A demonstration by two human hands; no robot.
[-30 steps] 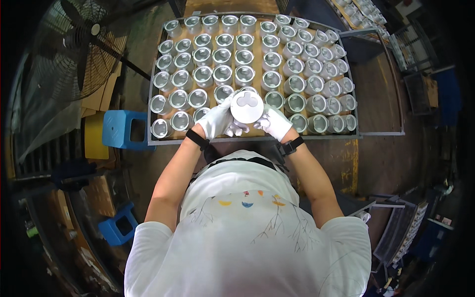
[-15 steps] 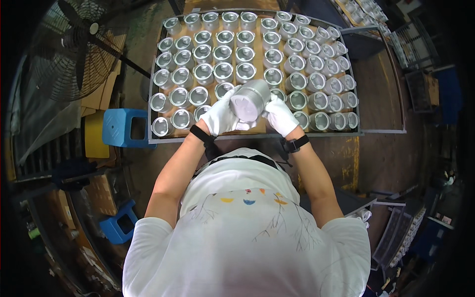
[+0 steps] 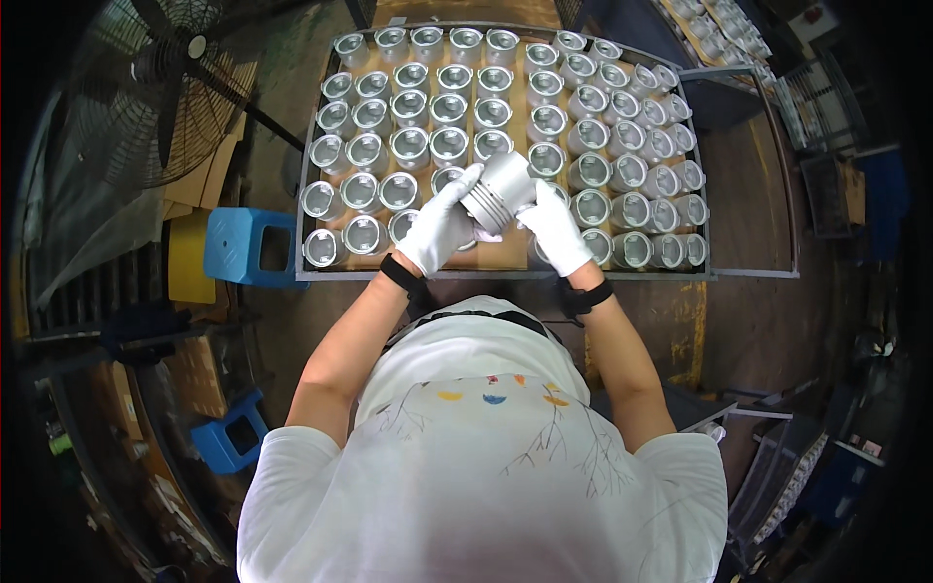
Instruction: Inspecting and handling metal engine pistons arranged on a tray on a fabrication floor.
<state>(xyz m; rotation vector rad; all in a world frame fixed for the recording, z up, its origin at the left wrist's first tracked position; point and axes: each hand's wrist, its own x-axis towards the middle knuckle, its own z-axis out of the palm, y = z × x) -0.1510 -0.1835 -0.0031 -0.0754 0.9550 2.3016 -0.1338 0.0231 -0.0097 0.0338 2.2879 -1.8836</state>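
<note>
Nearest to us, a white T-shirt (image 3: pixel 476 486) with a printed branch pattern fills the lower centre, and up from it stretch two bare forearms, each with a black wristband, the left one (image 3: pixel 398 275) and the right one (image 3: pixel 589 297). On to the white-gloved hands, at mid-frame! The left hand (image 3: pixel 439 227) has its fingers wrapped round the grooved end of a silver piston (image 3: pixel 507 185), and the right hand (image 3: pixel 558 231) has fingers closed on its lower right side. That piston sits tilted between them, grooves toward the lower left, above the table.

Off to the lower left, there's a small blue stool (image 3: pixel 216 449); higher, by the table's left edge, a second blue stool (image 3: pixel 225 245). Beyond the hands, the grey-framed table (image 3: pixel 505 257) shows a wooden top carrying row after row of standing pistons (image 3: pixel 409 148). Upper left, a big pedestal fan (image 3: pixel 197 46); far upper right, a rack (image 3: pixel 721 47) loaded with more silver parts.
</note>
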